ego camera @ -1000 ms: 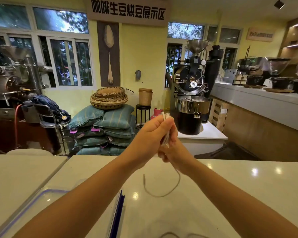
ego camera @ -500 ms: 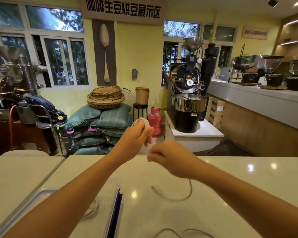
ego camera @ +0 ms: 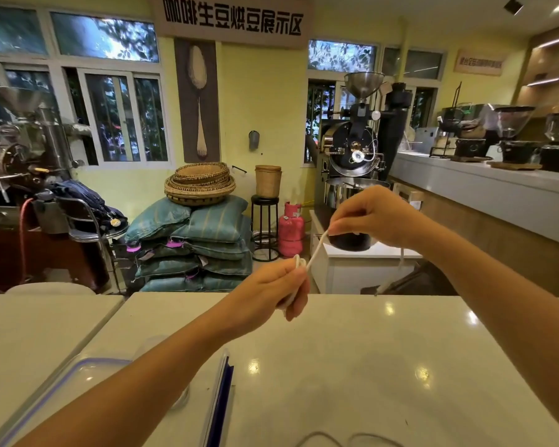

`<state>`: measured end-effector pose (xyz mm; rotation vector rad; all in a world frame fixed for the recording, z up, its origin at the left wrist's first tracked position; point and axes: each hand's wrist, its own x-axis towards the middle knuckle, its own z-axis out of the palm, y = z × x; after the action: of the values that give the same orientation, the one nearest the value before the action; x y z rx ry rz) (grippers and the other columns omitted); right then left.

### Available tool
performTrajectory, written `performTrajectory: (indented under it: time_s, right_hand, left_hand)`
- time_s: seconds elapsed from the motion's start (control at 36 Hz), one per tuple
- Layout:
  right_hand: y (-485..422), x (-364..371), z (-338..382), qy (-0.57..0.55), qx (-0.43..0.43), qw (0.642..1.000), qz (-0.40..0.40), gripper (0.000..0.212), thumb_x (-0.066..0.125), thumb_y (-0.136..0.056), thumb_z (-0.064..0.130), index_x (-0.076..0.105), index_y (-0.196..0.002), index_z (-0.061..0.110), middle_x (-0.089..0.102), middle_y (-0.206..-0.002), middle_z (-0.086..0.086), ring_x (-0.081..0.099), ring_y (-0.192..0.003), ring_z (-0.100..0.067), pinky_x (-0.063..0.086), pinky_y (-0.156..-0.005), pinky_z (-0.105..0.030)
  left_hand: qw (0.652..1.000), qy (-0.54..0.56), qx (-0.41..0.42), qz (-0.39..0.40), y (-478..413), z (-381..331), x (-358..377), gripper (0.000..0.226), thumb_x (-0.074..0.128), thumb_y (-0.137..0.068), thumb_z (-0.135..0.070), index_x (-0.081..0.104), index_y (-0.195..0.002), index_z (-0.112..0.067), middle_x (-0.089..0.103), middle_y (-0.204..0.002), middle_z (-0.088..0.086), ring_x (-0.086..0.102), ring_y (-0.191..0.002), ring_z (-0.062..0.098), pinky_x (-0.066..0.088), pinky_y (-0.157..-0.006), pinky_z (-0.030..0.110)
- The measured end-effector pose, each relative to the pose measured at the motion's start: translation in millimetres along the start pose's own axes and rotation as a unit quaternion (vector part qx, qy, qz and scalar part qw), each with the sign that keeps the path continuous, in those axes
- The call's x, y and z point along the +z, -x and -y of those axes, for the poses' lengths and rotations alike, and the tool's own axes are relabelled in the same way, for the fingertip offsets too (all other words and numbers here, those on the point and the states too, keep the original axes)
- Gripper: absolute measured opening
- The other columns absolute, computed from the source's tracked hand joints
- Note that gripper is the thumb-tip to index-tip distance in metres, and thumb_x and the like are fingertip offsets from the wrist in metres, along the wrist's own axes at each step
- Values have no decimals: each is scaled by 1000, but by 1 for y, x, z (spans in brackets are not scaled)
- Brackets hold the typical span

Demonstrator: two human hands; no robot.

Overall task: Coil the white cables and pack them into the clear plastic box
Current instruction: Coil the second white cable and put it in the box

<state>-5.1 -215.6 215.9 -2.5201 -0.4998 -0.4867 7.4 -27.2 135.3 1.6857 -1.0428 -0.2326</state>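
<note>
Over the glossy white countertop [ego camera: 352,350], the left hand [ego camera: 268,291] clutches loops of thin white cable [ego camera: 317,250]; the right hand [ego camera: 378,214], up-right of it, pinches the taut strand. A harder tug may spring the loops loose

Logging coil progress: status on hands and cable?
Left hand grips loops of thin white cable. Right hand pinches its strand, taut between hands. Clear plastic blue-rimmed box near left, under left forearm. Nothing seen in the way.
</note>
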Motion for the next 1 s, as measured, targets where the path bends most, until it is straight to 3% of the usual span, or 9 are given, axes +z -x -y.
performTrajectory:
  time_s: [0.14,0.25,0.42,0.53,0.61,0.69,0.75,0.83,1.0]
  right_hand:
    - [0,12,-16,-94,7,993,-69,11,60,-80,5,69,-85,3,63,-65,-8,56,-62,-18,42,-54,-5]
    - [0,32,-24,-213,46,969,-118,14,56,-83,4,68,-89,-2,60,-57,8,56,-51,9,43,-52,-3]
    - [7,76,-22,-305,78,944,-96,29,47,-89,9,62,-65,18,60,-61,-4,57,-62,-21,47,-58,-23]
    - [16,104,-8,-343,123,929,-60,33,43,-91,5,44,-58,10,45,-54,-4,44,-47,-13,38,-40,-13]
    - [21,121,1,-330,120,936,-3,31,50,-88,6,46,-59,16,45,-54,1,37,-45,-8,31,-40,-15]
    - [25,128,9,-273,114,953,65,32,51,-89,8,49,-58,15,45,-53,2,38,-36,-3,30,-39,-11]
    - [27,128,15,-207,91,969,98,22,50,-91,12,61,-72,15,47,-54,4,43,-35,-1,35,-39,-9]
    - [30,125,21,-151,64,979,124,23,47,-92,15,62,-106,6,55,-67,-1,46,-48,-3,42,-52,-12]
    - [34,103,29,3,27,986,165,28,41,-94,22,62,-105,9,56,-77,-1,51,-70,-13,50,-82,-39]
  left_hand:
    - [999,40,2,13,-1,-12,6,32,30,-86,-33,47,-67,-15,54,-48,-9,45,-49,6,40,-57,15]
    - [995,94,16,28,-3,-25,12,31,30,-87,-31,48,-66,-18,53,-48,-8,47,-49,6,44,-59,17]
    - [992,115,43,14,-8,-39,15,23,37,-83,-29,51,-70,-16,55,-51,-9,50,-52,5,45,-59,15]
    - [993,108,49,-3,-14,-42,14,26,40,-84,-30,51,-66,-14,53,-52,-9,50,-52,5,44,-56,13]
    - [993,100,37,-45,-18,-39,13,30,42,-87,-37,50,-67,-18,53,-55,-7,48,-52,8,43,-54,15]
    - [992,67,30,-104,-24,-31,9,31,37,-93,-24,49,-65,-19,52,-59,-3,48,-54,8,42,-60,20]
    - [990,19,29,-139,-27,-26,6,32,35,-96,-19,48,-66,-17,51,-60,-3,48,-53,3,43,-61,15]
    - [985,-60,24,-158,-29,-17,0,28,36,-95,-18,47,-69,-15,50,-60,-4,48,-49,-3,41,-57,5]
    - [982,-125,-8,-141,-29,-3,-11,28,39,-94,-19,47,-67,-16,52,-59,-6,47,-48,-4,39,-55,6]
